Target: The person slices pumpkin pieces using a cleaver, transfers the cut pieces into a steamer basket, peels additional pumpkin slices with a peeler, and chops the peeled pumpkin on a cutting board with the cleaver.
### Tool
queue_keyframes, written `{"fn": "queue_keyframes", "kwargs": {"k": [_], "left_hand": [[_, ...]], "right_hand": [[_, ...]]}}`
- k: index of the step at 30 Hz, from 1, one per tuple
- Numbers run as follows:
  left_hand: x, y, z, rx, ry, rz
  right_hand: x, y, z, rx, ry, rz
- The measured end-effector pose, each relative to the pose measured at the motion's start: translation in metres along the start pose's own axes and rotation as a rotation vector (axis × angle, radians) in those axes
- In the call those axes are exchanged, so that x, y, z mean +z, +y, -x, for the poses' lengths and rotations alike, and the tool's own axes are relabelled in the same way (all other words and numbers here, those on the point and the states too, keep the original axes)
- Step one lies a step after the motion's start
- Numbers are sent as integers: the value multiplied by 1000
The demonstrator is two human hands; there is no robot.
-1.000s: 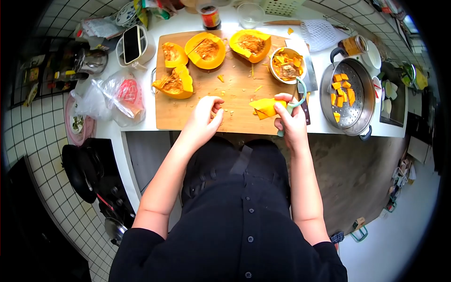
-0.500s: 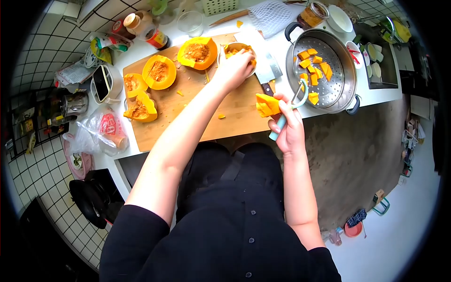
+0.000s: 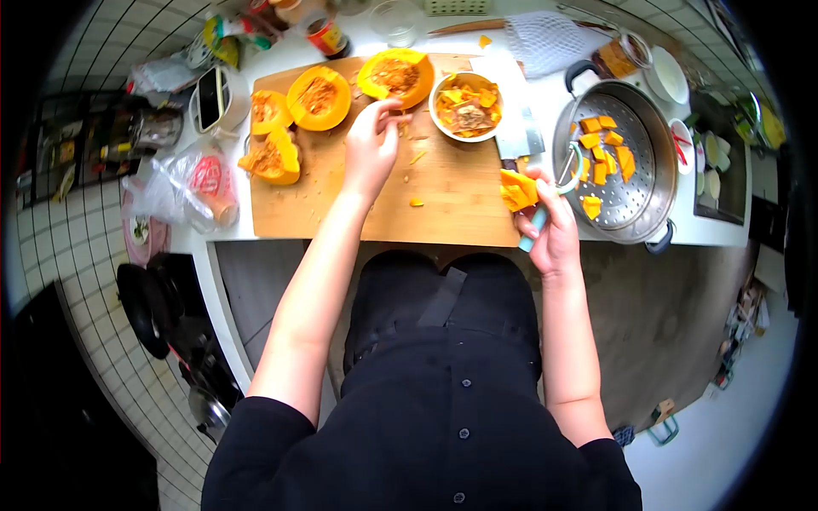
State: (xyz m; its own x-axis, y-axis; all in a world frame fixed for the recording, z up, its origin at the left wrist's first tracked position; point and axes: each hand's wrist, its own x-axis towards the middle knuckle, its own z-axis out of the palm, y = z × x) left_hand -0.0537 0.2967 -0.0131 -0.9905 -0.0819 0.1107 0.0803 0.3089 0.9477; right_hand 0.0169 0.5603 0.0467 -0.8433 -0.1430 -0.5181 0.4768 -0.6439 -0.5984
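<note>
My left hand (image 3: 373, 143) is over the wooden cutting board (image 3: 341, 200), just below a pumpkin piece (image 3: 396, 77) with its seeds showing. Its fingers are slightly apart, and I see nothing in them. In my right hand (image 3: 555, 234) are a peeler (image 3: 534, 228) with a light blue handle and an orange pumpkin chunk (image 3: 518, 191). More seeded pumpkin pieces (image 3: 319, 99) lie at the board's left. A bowl (image 3: 438, 124) of pumpkin peel and scraps stands at the board's upper right. Beside it lies a cleaver (image 3: 518, 128).
Right of the board, a steel steamer pot (image 3: 652, 183) holds several cut pumpkin pieces. A sauce bottle (image 3: 328, 38), a glass bowl (image 3: 395, 21) and a white netting (image 3: 545, 44) line the back. A phone (image 3: 209, 100) rests on a plastic container at the left.
My left hand has come out of the scrap bowl and moved left toward the pumpkin pieces. My right hand still holds the peeler and chunk. The camera view has shifted.
</note>
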Motion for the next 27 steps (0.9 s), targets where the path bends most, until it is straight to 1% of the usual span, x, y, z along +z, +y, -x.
{"fn": "queue_keyframes", "kwargs": {"k": [2, 3, 5, 7, 8, 9, 11, 12, 13, 16, 17, 19, 20, 21, 23, 26, 27], "left_hand": [[-28, -10, 25, -129, 64, -52], [-38, -24, 41, -158, 155, -37], [-66, -48, 81, -206, 241, -169], [-82, -45, 120, -335, 223, -439], [-85, -45, 136, -403, 169, -587], [-83, -44, 148, -416, 155, -705], [-78, -53, 166, -347, 55, -780], [-69, -53, 169, -289, 66, -811], [-62, -52, 168, -335, 69, -752], [-39, -70, 157, -410, 256, -650], [-33, -77, 153, -354, 264, -742], [-16, -70, 140, -346, 249, -627], [-7, -75, 137, -269, 248, -610], [-1, -63, 130, -320, 181, -517], [15, -46, 120, -317, 103, -539], [33, -28, 114, -241, 26, -671], [36, -29, 113, -230, 11, -668]], "right_hand": [[-2, 3, -7, 27, -12, 47], [-1, 3, -9, 30, -26, 76], [1, 4, -12, 39, -67, 117], [2, 5, -15, 60, -95, 141], [3, 7, -17, 74, -99, 146], [4, 9, -19, 88, -104, 151], [5, 14, -24, 107, -135, 157], [8, 14, -24, 113, -145, 169], [11, 14, -23, 118, -152, 181], [17, 14, -20, 118, -174, 195], [18, 14, -19, 118, -180, 198], [21, 14, -17, 112, -147, 199], [21, 14, -15, 110, -129, 198], [20, 14, -13, 111, -131, 197], [15, 11, -11, 107, -128, 195], [7, 10, -5, 86, -95, 193], [4, 9, -3, 80, -90, 188]]}}
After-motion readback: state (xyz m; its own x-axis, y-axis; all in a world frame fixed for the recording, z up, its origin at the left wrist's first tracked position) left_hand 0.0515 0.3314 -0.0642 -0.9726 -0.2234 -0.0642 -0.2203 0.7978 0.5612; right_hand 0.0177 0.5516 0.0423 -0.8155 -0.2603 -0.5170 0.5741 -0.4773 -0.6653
